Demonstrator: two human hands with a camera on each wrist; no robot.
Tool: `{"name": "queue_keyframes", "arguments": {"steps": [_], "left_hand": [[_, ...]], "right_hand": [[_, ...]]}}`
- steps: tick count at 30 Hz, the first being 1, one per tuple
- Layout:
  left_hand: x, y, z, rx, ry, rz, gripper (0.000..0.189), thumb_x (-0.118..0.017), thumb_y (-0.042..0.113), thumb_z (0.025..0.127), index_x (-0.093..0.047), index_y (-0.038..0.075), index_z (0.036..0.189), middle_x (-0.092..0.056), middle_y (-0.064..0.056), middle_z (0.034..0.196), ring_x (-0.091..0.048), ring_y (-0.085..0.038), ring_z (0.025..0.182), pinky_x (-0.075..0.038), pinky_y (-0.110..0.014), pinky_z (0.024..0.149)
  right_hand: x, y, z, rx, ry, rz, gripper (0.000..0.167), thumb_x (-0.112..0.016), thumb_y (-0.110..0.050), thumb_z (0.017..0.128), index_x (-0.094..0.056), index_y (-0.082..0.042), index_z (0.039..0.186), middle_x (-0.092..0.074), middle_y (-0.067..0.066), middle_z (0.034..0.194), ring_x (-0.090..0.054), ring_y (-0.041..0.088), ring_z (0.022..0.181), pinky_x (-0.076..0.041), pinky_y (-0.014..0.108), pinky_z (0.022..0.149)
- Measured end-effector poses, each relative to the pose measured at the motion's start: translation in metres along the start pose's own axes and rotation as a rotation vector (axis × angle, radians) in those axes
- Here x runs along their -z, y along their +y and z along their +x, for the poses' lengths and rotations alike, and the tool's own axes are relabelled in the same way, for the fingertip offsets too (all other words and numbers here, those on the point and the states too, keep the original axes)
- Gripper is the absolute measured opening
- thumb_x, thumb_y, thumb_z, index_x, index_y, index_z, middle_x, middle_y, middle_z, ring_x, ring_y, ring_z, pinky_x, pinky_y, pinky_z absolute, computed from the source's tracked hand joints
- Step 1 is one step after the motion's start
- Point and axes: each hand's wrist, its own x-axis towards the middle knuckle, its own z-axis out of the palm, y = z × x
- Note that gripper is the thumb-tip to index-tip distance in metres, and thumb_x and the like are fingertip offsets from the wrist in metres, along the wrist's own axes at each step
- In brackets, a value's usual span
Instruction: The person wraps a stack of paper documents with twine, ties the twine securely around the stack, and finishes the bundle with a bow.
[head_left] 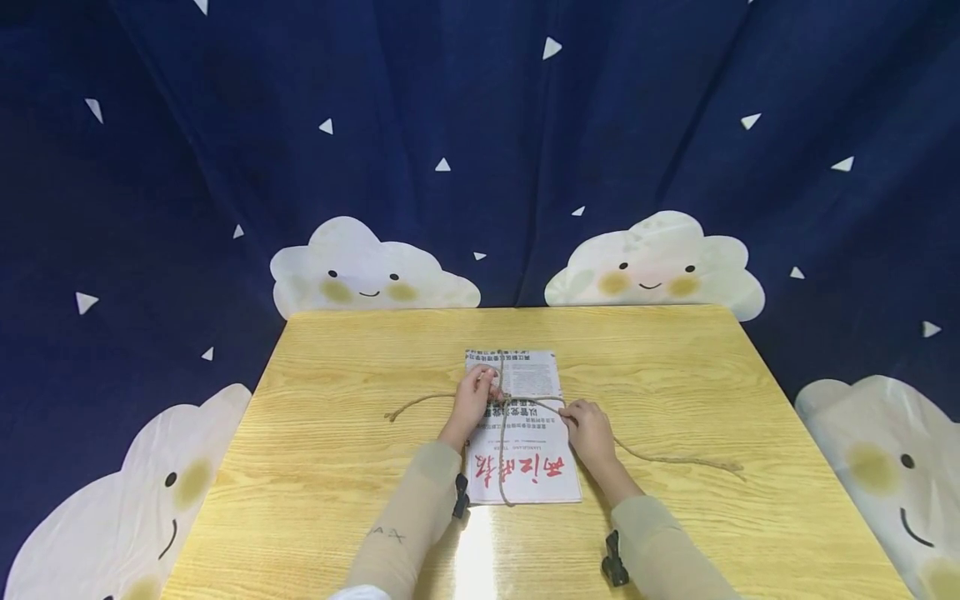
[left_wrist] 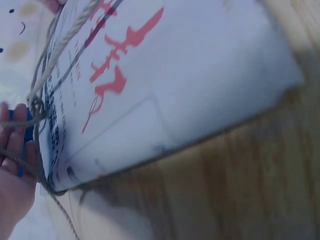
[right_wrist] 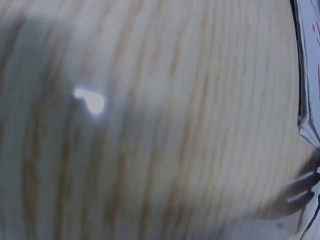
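Observation:
A folded stack of newspapers [head_left: 528, 446] with red and black characters lies flat on the table. Brown twine [head_left: 501, 467] runs round it lengthwise and crosswise, with a knot [left_wrist: 37, 107] where the strands cross. My left hand [head_left: 469, 407] is at the stack's left side, its curled fingers holding twine close to the knot. In the left wrist view, strands cross the left hand's fingers [left_wrist: 19, 135]. At the stack's right edge my right hand [head_left: 590, 429] pinches one strand, whose loose end trails right over the table. Another loose end sticks out left beyond my left hand.
The wooden table [head_left: 337, 375] carries the stack, with its grain and a bright reflection showing in front. Dark camera mounts [head_left: 613, 560] sit on both wrists. A navy curtain [head_left: 480, 125] with white clouds hangs behind and beside the table.

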Motion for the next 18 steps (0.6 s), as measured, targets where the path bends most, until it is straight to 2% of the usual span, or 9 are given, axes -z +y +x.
{"name": "queue_keyframes", "arguments": {"steps": [3, 6, 9, 11, 13, 14, 18], "left_hand": [[-0.0050, -0.0025, -0.0002, -0.001, -0.014, 0.026, 0.030, -0.041, 0.020, 0.098, -0.055, -0.007, 0.101, -0.052, -0.013, 0.061, -0.053, -0.023, 0.052, -0.050, -0.028, 0.054], [-0.0078, -0.0023, -0.0024, 0.040, -0.031, 0.119, 0.034, -0.035, 0.026, 0.099, -0.056, 0.000, 0.108, -0.048, -0.005, 0.067, -0.046, -0.015, 0.057, -0.044, -0.026, 0.056], [-0.0085, -0.0013, -0.0056, 0.061, -0.058, 0.206, 0.037, -0.031, 0.026, 0.100, -0.054, 0.005, 0.120, -0.057, -0.011, 0.091, -0.054, -0.021, 0.082, -0.047, -0.036, 0.078], [-0.0078, -0.0004, -0.0075, 0.058, -0.074, 0.253, 0.037, -0.031, 0.022, 0.100, -0.050, 0.006, 0.127, -0.055, -0.017, 0.115, -0.051, -0.030, 0.107, -0.039, -0.044, 0.096], [-0.0069, -0.0004, -0.0086, 0.050, -0.098, 0.273, 0.038, -0.031, 0.017, 0.100, -0.044, 0.004, 0.133, -0.049, -0.019, 0.123, -0.045, -0.034, 0.115, -0.034, -0.048, 0.101], [-0.0062, -0.0005, -0.0090, 0.042, -0.107, 0.288, 0.039, -0.032, 0.014, 0.099, -0.042, 0.004, 0.135, -0.048, -0.019, 0.124, -0.045, -0.034, 0.115, -0.034, -0.047, 0.101], [-0.0038, -0.0032, -0.0089, -0.010, -0.112, 0.290, 0.038, -0.038, 0.007, 0.097, -0.041, 0.000, 0.134, -0.052, -0.015, 0.104, -0.052, -0.025, 0.092, -0.046, -0.034, 0.085]], "right_hand": [[-0.0009, 0.0003, -0.0003, -0.003, 0.007, -0.001, 0.011, -0.070, -0.003, 0.077, -0.071, -0.006, 0.088, -0.065, 0.007, 0.090, -0.058, 0.027, 0.085, -0.047, 0.039, 0.071], [-0.0019, 0.0006, -0.0007, -0.004, 0.011, 0.000, 0.012, -0.070, -0.002, 0.076, -0.071, -0.006, 0.087, -0.065, 0.008, 0.091, -0.058, 0.027, 0.086, -0.047, 0.039, 0.072], [-0.0029, 0.0007, -0.0004, -0.007, 0.008, -0.004, 0.012, -0.070, -0.002, 0.076, -0.071, -0.006, 0.087, -0.065, 0.008, 0.093, -0.058, 0.027, 0.087, -0.047, 0.040, 0.072], [-0.0032, 0.0007, -0.0001, -0.010, 0.003, -0.005, 0.011, -0.070, -0.002, 0.076, -0.071, -0.006, 0.087, -0.065, 0.008, 0.094, -0.058, 0.028, 0.087, -0.047, 0.040, 0.073], [-0.0032, 0.0010, 0.0000, -0.014, -0.005, -0.004, 0.011, -0.070, -0.003, 0.077, -0.071, -0.006, 0.088, -0.065, 0.008, 0.095, -0.058, 0.028, 0.088, -0.046, 0.040, 0.073], [-0.0030, 0.0011, -0.0001, -0.015, -0.007, -0.002, 0.011, -0.070, -0.003, 0.077, -0.071, -0.006, 0.088, -0.065, 0.009, 0.095, -0.057, 0.028, 0.088, -0.046, 0.040, 0.074], [-0.0026, 0.0014, -0.0003, -0.013, -0.006, 0.002, 0.012, -0.069, -0.003, 0.078, -0.071, -0.006, 0.089, -0.065, 0.009, 0.094, -0.057, 0.028, 0.088, -0.046, 0.040, 0.074]]}}
